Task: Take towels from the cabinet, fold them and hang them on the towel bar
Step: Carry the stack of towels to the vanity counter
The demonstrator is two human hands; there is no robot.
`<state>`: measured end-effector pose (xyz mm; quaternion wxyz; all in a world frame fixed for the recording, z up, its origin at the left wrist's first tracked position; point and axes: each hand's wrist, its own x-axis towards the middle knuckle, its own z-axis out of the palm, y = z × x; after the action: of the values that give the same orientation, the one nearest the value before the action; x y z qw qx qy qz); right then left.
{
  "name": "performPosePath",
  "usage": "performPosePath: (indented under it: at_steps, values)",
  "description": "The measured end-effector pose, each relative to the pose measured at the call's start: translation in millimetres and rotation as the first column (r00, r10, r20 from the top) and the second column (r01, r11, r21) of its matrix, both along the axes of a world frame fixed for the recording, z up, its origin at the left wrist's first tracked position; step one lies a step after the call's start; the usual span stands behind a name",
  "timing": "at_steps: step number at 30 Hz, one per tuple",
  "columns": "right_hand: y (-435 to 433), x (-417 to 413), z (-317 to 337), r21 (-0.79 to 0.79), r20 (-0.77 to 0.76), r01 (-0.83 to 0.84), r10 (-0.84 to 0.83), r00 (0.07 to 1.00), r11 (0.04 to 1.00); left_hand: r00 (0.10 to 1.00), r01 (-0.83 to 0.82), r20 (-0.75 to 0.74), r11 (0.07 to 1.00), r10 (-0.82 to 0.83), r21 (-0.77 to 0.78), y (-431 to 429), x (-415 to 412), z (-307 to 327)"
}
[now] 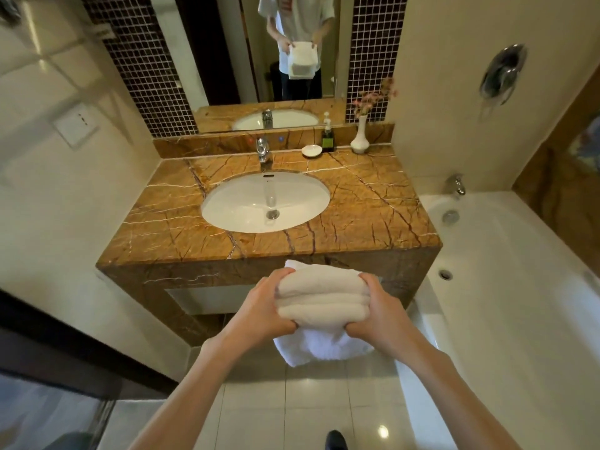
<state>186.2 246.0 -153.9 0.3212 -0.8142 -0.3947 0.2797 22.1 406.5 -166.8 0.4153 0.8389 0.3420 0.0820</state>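
- A tiled bathroom is showing a brown marble worktop [373, 206] standing against the far wall, with a mirror [227, 60] hanging above it.
- The towels [323, 297], white and folded into a thick stack, are being held in the air in front of the worktop's front edge, above the floor [308, 401].
- A looser white fold is hanging down beneath the stack.
- The left hand [263, 311] is gripping the stack's left end, with the fingers curling over the top and the thumb tucking underneath.
- The right hand [378, 315] is gripping the right end in the same way, so the stack is being squeezed between the two.
- Both forearms are reaching forward from the bottom of the view.
- A white oval sink [240, 203] is sitting in the middle of the worktop, with a chrome faucet [263, 151] standing just behind it.
- A small white dish [311, 151], a dark soap bottle [328, 138] and a white vase [359, 138] of pink flowers are standing along the worktop's back edge, to the right of the faucet.
- The mirror is reflecting the person holding the towels at waist height.
- A white bathtub [519, 287] is lying to the right of the worktop, with a tap [456, 185] sitting at its far end.
- A dark shoe [336, 441] is showing at the bottom edge.
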Motion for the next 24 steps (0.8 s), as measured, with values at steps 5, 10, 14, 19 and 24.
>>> performPosePath:
  at_steps: [5, 10, 14, 19, 24]
  values:
    - [25.4, 49.3, 4.9, 0.022, -0.018, -0.035, 0.035, 0.999, 0.999, 0.999, -0.036, 0.009, 0.999, 0.036, 0.004, 20.8, 43.2, 3.7]
    - [50.4, 80.9, 9.1, 0.033, -0.061, -0.047, 0.049, 0.997, 0.998, 0.998, -0.052, 0.029, 0.998, 0.052, -0.022, 42.5, 72.9, 10.4]
    - [73.8, 110.2, 7.4, 0.033, -0.065, -0.044, 0.046, 0.997, 0.999, 0.997, -0.045, 0.055, 0.999, 0.046, -0.017, 65.7, 100.8, 15.5]
    - [106.5, 145.3, 6.5, 0.046, -0.066, -0.005, 0.008, 0.998, 0.999, 0.998, 0.026, 0.063, 1.0, -0.025, -0.014, 106.0, 144.9, 14.1]
    - [140.6, 181.5, 9.6, 0.033, -0.038, 0.028, -0.027, 0.999, 0.999, 0.997, 0.062, 0.057, 0.998, -0.06, -0.032, 148.7, 186.2, 7.2]
